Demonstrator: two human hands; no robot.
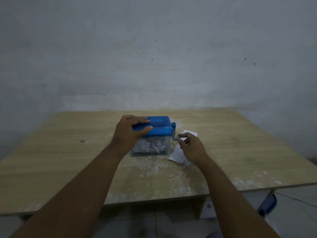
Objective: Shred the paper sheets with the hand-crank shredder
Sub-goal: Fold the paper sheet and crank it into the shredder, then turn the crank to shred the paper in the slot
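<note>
Hard to make out: everything is dim and kinda soft. The shreds (149, 148) in the clear bin are seen only as a pale jumble, and the bin's left end is covered by the left hand (130, 129). The print on the paper sheets (176, 154) can't be read, and their middle is hidden under the right hand (192, 148). The blue thing (268, 204) on the floor, bottom right, can't be identified.
Shredder spot: the shredder (159, 127) is set around the middle of the wooden table (68, 152).
Shredder axis: its long side is run left to right, blue lid up. The crank (174, 133) is stuck out of the right end, arm hanging down.
Left hand: it's clamped on the lid's left end, fingers laid across the top, thumb pressed on the front edge, forearm stretched out.
Right hand: the crank's knob is pinched between thumb and fingertips, wrist held just over the sheets.
Sheets: they're laid on the table just right of the shredder, slanted near-left to far-right.
</note>
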